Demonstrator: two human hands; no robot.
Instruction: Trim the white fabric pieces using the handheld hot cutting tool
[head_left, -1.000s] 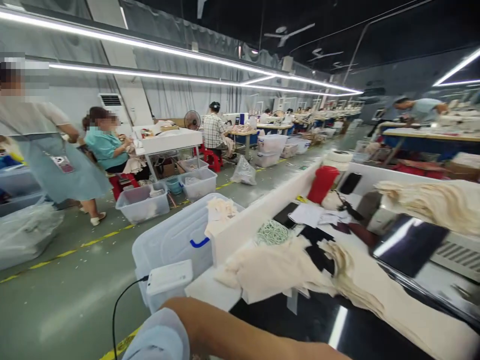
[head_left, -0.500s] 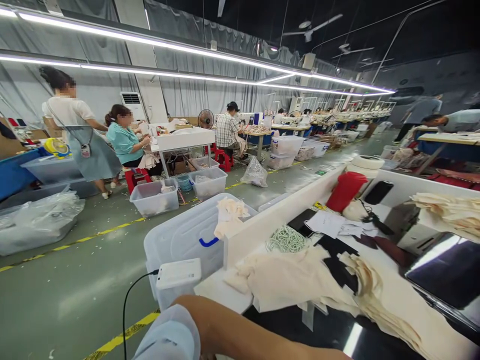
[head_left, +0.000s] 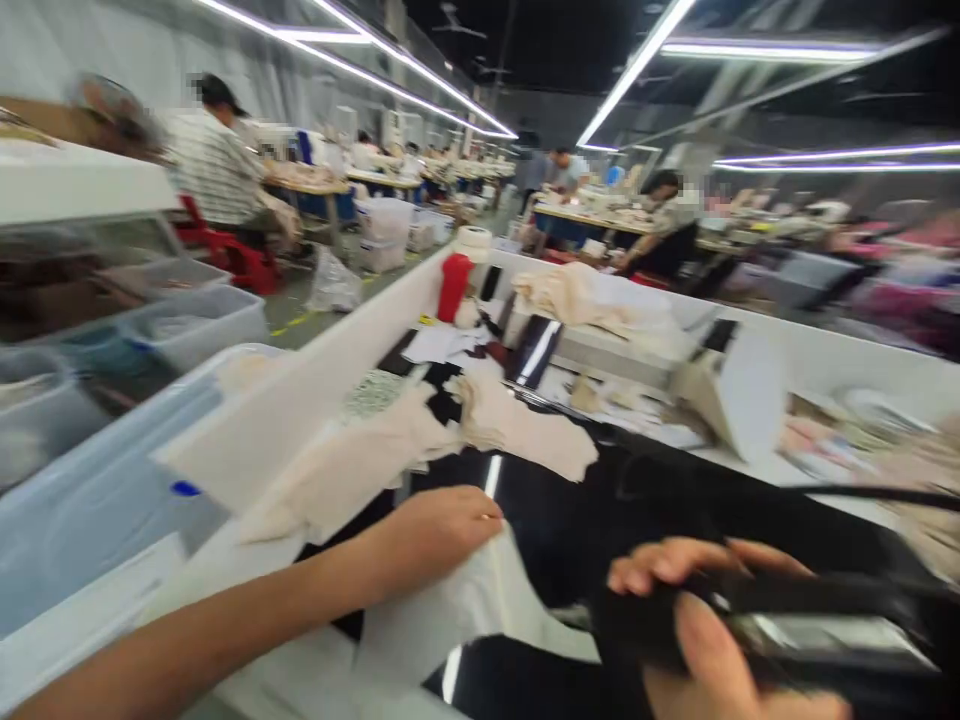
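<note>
Pale cloth (head_left: 480,600) is what the person's got going at the near edge of the black-topped desk (head_left: 660,490): left hand (head_left: 442,530) has it pinched up by a top corner, knuckles up, and the rest drapes down over the glossy surface. Right hand (head_left: 712,645) has its grip wrapped round some dark thing (head_left: 840,640) with a shiny strip along it, way too blurry to say what it is. One end of the cloth runs out close to that hand; can't tell if they touch. Just past the left hand there's a rumpled cream piece (head_left: 352,470), then a cream stack (head_left: 517,420) right of it, plus a tangle of green cord (head_left: 373,393) by the low white wall (head_left: 300,370). Red cone (head_left: 454,288) stands at the far corner, with papers (head_left: 435,345) lying nearer.
</note>
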